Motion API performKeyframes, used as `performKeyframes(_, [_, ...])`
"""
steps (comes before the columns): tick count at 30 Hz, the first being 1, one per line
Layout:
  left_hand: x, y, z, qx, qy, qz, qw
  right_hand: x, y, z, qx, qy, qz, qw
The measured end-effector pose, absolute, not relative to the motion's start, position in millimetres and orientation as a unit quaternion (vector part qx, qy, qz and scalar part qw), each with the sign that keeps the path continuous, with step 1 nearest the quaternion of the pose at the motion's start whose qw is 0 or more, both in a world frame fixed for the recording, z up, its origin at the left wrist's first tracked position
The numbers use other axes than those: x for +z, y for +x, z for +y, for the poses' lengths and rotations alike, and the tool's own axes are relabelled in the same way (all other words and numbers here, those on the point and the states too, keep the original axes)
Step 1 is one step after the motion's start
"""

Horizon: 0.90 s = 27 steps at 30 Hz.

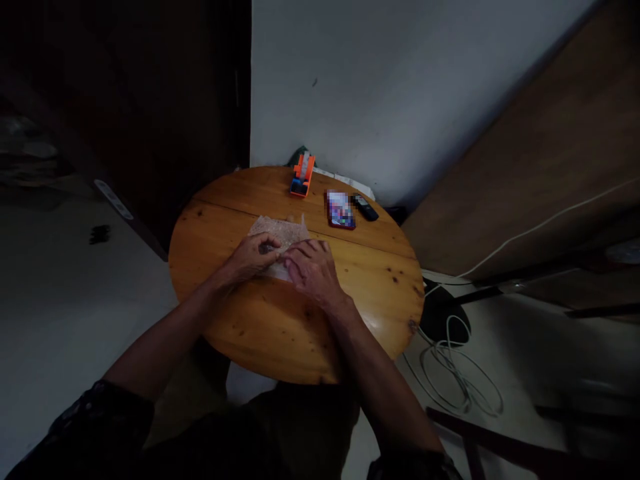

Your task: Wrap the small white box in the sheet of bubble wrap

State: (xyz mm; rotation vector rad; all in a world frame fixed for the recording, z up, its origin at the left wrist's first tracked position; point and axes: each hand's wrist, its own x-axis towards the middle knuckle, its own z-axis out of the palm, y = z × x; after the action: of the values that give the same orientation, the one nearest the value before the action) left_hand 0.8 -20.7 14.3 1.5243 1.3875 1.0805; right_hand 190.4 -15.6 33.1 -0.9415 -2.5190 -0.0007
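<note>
A sheet of clear bubble wrap (pixel 286 231) lies on the round wooden table (pixel 230 333), its far edge crinkled and one corner standing up. My left hand (pixel 254 255) is at its left side, with curled fingers and thumb closed on the near part of the wrap. Close beside it, my right hand (pixel 314 269) presses down over the right near part, fingers bent and gripping the plastic. Both hands almost meet at the middle of the sheet. Whether anything is wrapped inside cannot be made out.
An orange tape dispenser (pixel 303 175) stands at the table's far edge. Right of it lie a phone (pixel 341 209) with a blurred screen and a black remote control (pixel 365 207). A white wall rises behind. Coiled pale cable (pixel 457 380) lies on the floor at right.
</note>
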Motion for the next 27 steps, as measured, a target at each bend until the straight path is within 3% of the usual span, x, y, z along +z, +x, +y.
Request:
performKeyframes(6, [21.7, -14.2, -22.3, 0.396, 0.61, 0.551, 0.41, 32.4, 186.4, -21.2, -0.014, -0.323, -0.927, 0.189])
performKeyframes(15, [22.7, -43.0, -20.8, 0.291, 0.638, 0.655, 0.281, 37.9, 178.3, -32.0, -0.078, -0.338, -0.93, 0.119])
performKeyframes(22, [10.7, -49.4, -22.0, 0.246, 0.651, 0.701, 0.157, 34.7, 171.5, -36.1, -0.106, -0.339, -0.927, 0.117])
performKeyframes(27, [31.1, -65.8, -29.4, 0.142, 0.633, 0.744, 0.161, 32.3, 168.9, -35.3, -0.101, -0.345, -0.926, 0.113])
